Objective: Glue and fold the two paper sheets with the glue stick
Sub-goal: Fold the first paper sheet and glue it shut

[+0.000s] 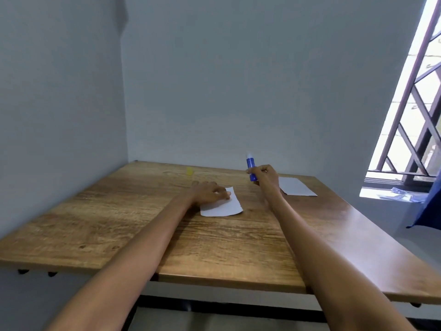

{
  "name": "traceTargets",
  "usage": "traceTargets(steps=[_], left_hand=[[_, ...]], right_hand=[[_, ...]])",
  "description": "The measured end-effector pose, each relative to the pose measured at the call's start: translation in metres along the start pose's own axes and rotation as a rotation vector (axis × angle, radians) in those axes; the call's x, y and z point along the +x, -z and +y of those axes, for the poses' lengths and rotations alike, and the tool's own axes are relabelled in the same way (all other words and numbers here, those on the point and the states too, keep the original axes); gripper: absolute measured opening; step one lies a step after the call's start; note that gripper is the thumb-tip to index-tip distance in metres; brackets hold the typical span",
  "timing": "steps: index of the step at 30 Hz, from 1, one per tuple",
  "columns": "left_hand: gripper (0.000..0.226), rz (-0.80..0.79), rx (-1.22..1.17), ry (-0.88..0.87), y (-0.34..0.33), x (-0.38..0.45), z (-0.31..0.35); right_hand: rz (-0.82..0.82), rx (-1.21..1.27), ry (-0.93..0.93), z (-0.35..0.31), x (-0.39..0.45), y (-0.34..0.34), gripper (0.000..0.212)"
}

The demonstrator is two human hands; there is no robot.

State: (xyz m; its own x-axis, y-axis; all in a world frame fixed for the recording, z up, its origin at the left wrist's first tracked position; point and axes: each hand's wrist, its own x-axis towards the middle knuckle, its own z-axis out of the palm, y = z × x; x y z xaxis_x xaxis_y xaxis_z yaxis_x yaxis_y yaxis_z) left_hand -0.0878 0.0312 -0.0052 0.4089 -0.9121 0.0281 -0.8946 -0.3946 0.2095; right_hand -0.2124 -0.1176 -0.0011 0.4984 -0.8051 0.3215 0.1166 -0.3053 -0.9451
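Observation:
A small white paper sheet (223,206) lies near the middle of the wooden table (143,230). My left hand (208,193) rests on its far left part, fingers pressing it down. My right hand (266,175) grips a blue glue stick (250,167) held upright above the table, its whitish tip pointing up. A second white paper sheet (297,187) lies flat to the right, just behind my right hand. A small yellow cap (189,171) stands at the far side of the table.
Grey walls close the table in at the left and back. A barred window (410,111) stands to the right, with a blue cloth (429,206) hanging near its sill. The table's front edge is near me.

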Motion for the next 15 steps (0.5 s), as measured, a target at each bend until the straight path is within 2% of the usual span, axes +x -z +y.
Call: traceTargets(steps=[2,5,8,10,12,15], left_hand=[[0.041,0.045,-0.003,-0.031,0.005,0.005,-0.001],[0.034,0.213,-0.067,-0.019,0.015,0.016,-0.010],[0.029,0.329,-0.080,0.028,0.019,0.032,-0.031],[0.031,0.299,0.006,0.051,0.015,0.045,-0.043],[0.035,0.216,0.108,0.048,0.010,0.057,-0.050],[0.038,0.086,0.105,0.032,0.006,0.071,-0.051]], right_hand=[[-0.092,-0.027,-0.022,0.001,0.011,-0.010,0.025],[-0.226,-0.060,0.038,0.009,0.030,-0.027,0.035],[-0.240,-0.097,0.044,0.028,0.050,-0.045,0.030],[-0.192,-0.168,0.045,0.041,0.063,-0.058,0.024],[-0.168,-0.249,0.049,0.047,0.074,-0.067,0.027],[-0.166,-0.309,0.051,0.049,0.089,-0.072,0.031]])
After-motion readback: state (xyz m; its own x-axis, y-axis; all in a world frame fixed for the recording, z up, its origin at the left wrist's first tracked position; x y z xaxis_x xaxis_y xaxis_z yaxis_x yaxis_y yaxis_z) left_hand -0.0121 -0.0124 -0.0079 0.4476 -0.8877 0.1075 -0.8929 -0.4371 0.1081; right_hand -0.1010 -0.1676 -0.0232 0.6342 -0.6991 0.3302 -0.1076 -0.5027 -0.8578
